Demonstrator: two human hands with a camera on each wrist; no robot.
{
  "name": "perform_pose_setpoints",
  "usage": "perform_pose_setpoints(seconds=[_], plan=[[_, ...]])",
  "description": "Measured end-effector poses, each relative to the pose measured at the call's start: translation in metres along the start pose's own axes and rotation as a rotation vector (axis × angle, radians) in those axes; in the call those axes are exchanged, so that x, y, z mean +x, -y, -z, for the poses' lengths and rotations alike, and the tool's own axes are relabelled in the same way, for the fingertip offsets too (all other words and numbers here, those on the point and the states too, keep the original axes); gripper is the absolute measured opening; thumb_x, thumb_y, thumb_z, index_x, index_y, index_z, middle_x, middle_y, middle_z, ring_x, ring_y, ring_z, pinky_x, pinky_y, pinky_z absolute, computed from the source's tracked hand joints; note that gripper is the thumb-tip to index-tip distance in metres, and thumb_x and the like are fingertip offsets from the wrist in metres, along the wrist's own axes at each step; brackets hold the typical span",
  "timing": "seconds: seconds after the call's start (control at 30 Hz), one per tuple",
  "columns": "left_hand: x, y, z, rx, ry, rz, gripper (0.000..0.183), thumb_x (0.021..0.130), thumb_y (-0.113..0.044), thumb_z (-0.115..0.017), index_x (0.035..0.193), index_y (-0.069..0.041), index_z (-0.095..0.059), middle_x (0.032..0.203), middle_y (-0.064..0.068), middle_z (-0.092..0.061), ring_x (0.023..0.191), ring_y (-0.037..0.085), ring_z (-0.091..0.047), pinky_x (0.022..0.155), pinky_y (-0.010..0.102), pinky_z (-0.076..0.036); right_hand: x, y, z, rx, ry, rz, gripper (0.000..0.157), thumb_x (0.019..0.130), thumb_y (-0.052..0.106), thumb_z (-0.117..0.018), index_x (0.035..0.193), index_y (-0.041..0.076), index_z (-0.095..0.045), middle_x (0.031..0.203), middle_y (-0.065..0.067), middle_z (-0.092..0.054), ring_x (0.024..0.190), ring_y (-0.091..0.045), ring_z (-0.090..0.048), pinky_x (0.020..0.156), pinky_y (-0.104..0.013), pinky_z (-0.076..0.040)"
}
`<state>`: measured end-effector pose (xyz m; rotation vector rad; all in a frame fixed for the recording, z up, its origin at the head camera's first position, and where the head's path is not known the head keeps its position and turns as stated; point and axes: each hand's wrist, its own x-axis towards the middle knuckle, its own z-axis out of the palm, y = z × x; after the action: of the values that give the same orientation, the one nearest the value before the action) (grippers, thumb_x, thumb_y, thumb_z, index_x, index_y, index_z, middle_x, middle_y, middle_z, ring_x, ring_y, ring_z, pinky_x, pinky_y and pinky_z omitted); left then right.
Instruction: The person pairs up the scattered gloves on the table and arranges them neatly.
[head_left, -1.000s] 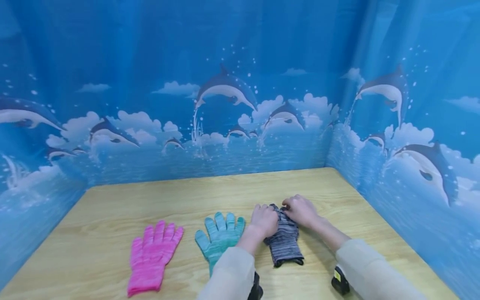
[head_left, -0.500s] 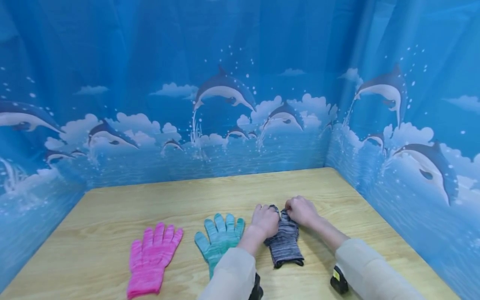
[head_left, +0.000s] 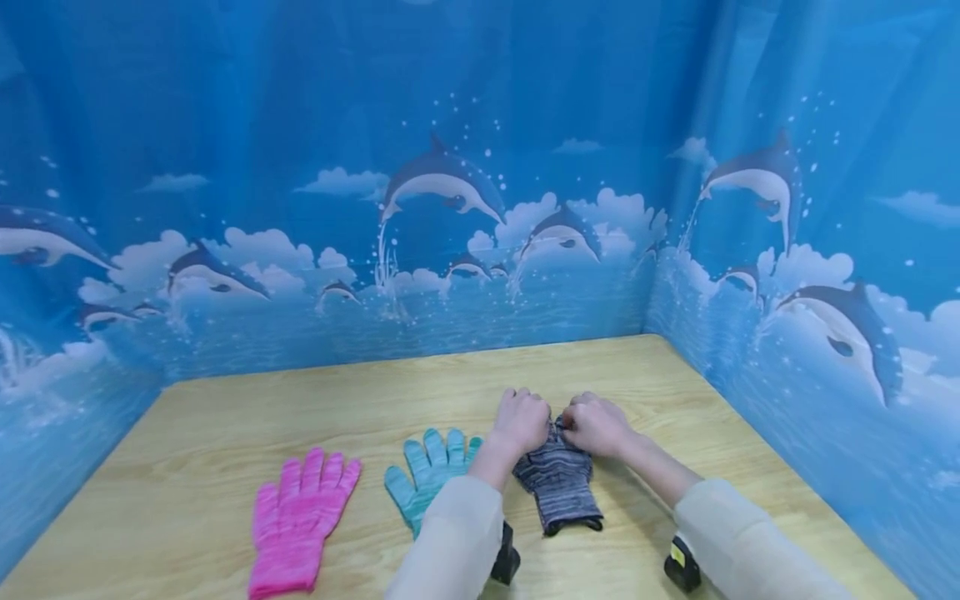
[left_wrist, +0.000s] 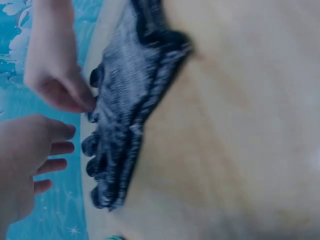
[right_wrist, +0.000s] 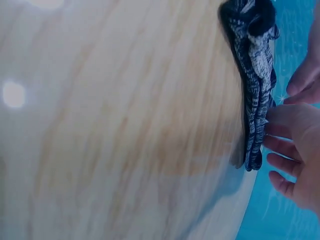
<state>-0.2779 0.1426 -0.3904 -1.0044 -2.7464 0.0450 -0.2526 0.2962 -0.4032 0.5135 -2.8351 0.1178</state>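
Note:
A grey-black knitted glove (head_left: 562,483) lies on the wooden table, cuff toward me and fingers pointing away. My right hand (head_left: 597,423) is at its finger end; in the left wrist view the thumb and forefinger pinch one of the glove's fingertips. Beside it, my left hand (left_wrist: 22,160) has loosely bent fingers, with a gap between them and the glove (left_wrist: 122,95). From the head view the left hand covers part of the glove's finger end. In the right wrist view the glove (right_wrist: 255,95) shows edge-on against the right fingers.
A teal glove (head_left: 427,479) lies left of the grey one, partly hidden by my left sleeve (head_left: 453,533). Farther left is a pink glove (head_left: 300,525), fingers spread. A blue dolphin-print curtain (head_left: 315,317) lines the back and sides of the table (head_left: 360,400).
My left hand has let go of the glove's finger end and shifted slightly left and away. The right hand has moved a little left along the glove's fingertips.

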Motion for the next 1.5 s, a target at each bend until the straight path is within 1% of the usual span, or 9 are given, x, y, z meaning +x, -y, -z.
perform_pose_setpoints(seconds=[0.13,0.23,0.33,0.47,0.7,0.8,0.9,1.23,1.5], plan=[[0.012,0.002,0.000,-0.013,0.081,0.043,0.010,0.086,-0.017,-0.059,0.080,-0.019,-0.067,0.082,-0.003,-0.062,0.083,0.016,-0.053,0.082,0.035,-0.037,0.001,0.000,0.000,-0.003,0.070,-0.008,0.006,0.073,0.020,-0.073,0.075,0.016,-0.070,0.074,0.004,-0.055,0.070,-0.018,-0.051,0.056,-0.034,-0.043],[0.017,0.001,-0.003,-0.025,0.155,0.078,0.008,0.086,-0.017,-0.060,0.087,-0.019,-0.068,0.090,-0.002,-0.064,0.089,0.017,-0.053,0.088,0.037,-0.036,0.002,0.001,-0.001,0.002,0.077,0.004,0.006,0.072,0.020,-0.073,0.076,0.015,-0.071,0.075,0.003,-0.056,0.072,-0.019,-0.053,0.058,-0.035,-0.045],[0.020,0.000,-0.008,-0.018,0.184,0.084,0.009,0.088,-0.018,-0.060,0.090,-0.019,-0.069,0.092,-0.002,-0.064,0.090,0.018,-0.054,0.088,0.037,-0.037,0.003,0.001,-0.001,0.008,0.070,0.041,0.006,0.071,0.017,-0.072,0.069,0.015,-0.067,0.071,0.003,-0.055,0.068,-0.020,-0.051,0.053,-0.035,-0.043],[0.022,-0.001,-0.012,-0.019,0.149,0.061,0.011,0.089,-0.017,-0.058,0.083,-0.018,-0.068,0.085,-0.001,-0.063,0.085,0.018,-0.055,0.083,0.036,-0.040,0.003,0.001,0.000,0.020,0.079,0.053,0.013,0.070,0.014,-0.070,0.062,0.017,-0.061,0.067,0.004,-0.050,0.064,-0.019,-0.049,0.049,-0.034,-0.038],[0.024,-0.001,-0.012,-0.077,0.064,0.034,0.021,0.087,-0.014,-0.059,0.066,-0.017,-0.059,0.068,-0.002,-0.056,0.075,0.017,-0.054,0.076,0.034,-0.042,0.001,-0.001,-0.001,0.070,0.097,0.025,0.003,0.072,0.014,-0.071,0.071,0.016,-0.068,0.073,0.004,-0.055,0.070,-0.020,-0.052,0.054,-0.034,-0.043],[0.025,-0.001,-0.010,-0.108,0.014,0.014,0.023,0.086,-0.014,-0.060,0.064,-0.017,-0.058,0.064,-0.002,-0.054,0.071,0.017,-0.053,0.071,0.032,-0.042,0.000,-0.001,-0.002,0.094,0.100,0.023,0.002,0.073,0.014,-0.071,0.074,0.014,-0.069,0.076,0.005,-0.057,0.072,-0.019,-0.054,0.059,-0.033,-0.045],[0.025,-0.002,-0.010,-0.088,-0.014,0.001,0.021,0.086,-0.013,-0.060,0.066,-0.017,-0.059,0.065,-0.002,-0.055,0.070,0.017,-0.054,0.071,0.032,-0.043,0.000,-0.001,-0.001,0.108,0.085,0.040,0.004,0.073,0.011,-0.071,0.077,0.012,-0.070,0.077,0.003,-0.059,0.073,-0.019,-0.055,0.061,-0.033,-0.046],[0.028,-0.007,-0.021,0.044,-0.008,0.043,0.008,0.085,-0.018,-0.063,0.083,-0.018,-0.070,0.081,0.000,-0.063,0.081,0.017,-0.055,0.075,0.031,-0.044,0.000,-0.001,0.001,0.092,0.075,0.067,0.003,0.073,0.013,-0.071,0.076,0.011,-0.070,0.076,0.003,-0.058,0.072,-0.019,-0.055,0.062,-0.032,-0.046],[0.030,-0.010,-0.020,-0.022,-0.005,0.062,0.013,0.085,-0.016,-0.063,0.073,-0.016,-0.068,0.072,0.000,-0.061,0.073,0.017,-0.054,0.072,0.031,-0.045,0.000,-0.004,-0.001,0.079,0.077,0.066,0.004,0.074,0.015,-0.071,0.076,0.011,-0.069,0.075,0.004,-0.056,0.071,-0.018,-0.053,0.060,-0.030,-0.045]])
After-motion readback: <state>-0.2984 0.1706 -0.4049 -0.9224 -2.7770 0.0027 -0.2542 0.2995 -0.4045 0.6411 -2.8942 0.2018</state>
